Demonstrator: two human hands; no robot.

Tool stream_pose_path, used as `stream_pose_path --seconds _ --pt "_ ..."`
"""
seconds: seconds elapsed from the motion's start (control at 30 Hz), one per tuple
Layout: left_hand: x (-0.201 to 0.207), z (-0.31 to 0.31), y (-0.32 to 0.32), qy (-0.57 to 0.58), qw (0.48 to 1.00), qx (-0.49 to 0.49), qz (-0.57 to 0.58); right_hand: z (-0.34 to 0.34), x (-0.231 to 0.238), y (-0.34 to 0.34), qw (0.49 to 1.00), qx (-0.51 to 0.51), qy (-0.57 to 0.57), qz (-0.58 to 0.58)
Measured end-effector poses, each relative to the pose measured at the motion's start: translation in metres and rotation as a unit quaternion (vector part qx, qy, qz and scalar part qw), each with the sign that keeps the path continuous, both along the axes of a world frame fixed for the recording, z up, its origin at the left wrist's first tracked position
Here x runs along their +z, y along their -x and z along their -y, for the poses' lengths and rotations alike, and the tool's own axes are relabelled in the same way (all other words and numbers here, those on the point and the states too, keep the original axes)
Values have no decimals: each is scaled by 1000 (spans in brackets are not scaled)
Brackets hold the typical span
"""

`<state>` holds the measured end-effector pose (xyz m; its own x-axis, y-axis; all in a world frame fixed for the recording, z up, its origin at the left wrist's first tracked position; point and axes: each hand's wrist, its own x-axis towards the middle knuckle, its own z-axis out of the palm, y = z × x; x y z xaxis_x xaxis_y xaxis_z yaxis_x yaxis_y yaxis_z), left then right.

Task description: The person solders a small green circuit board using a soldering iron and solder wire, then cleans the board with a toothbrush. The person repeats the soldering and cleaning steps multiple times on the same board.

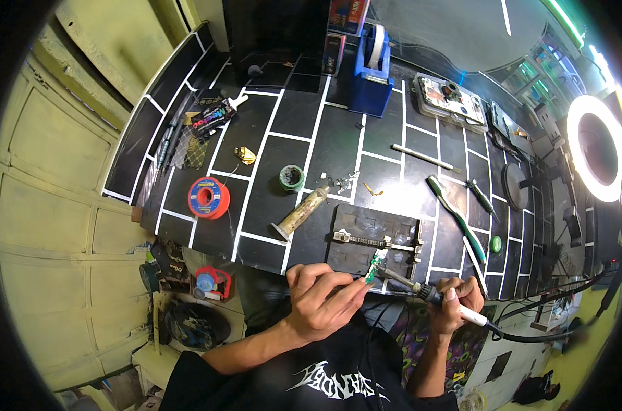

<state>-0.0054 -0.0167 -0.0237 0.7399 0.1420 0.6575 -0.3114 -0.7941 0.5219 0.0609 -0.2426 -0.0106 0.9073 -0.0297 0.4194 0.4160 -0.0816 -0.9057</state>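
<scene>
My left hand (324,300) is closed at the table's near edge, its fingertips pinching the lower end of a small green circuit board (374,265). The board's upper end lies over a dark board holder (349,256) with metal clamp bars. In my right hand (455,305) is a soldering iron (471,316) with a white handle and a black cable. Its metal tip points left and meets or nearly touches the board's edge; which of these cannot be made out. Just beyond my left hand lies a worn, yellowish tube (302,214).
A red solder spool (209,198) and a small green-rimmed pot (291,178) stand at left. To the right lie a green toothbrush (455,214) and a screwdriver (483,198). Behind are a blue tape dispenser (371,89) and a parts box (450,103). A ring light (577,147) glows at right.
</scene>
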Motion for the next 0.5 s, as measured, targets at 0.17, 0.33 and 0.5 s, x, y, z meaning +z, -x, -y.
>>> stream_pose_path --seconds 0.17,0.33,0.5 --pt "1 0 0 -4 1000 0 -1 3 0 2 1000 21 -9 -21" --pt "2 -1 0 -11 1000 -4 -4 3 2 2 999 21 -18 -27" --pt "4 -1 0 -14 1000 -2 -4 3 1 2 999 31 -23 -25"
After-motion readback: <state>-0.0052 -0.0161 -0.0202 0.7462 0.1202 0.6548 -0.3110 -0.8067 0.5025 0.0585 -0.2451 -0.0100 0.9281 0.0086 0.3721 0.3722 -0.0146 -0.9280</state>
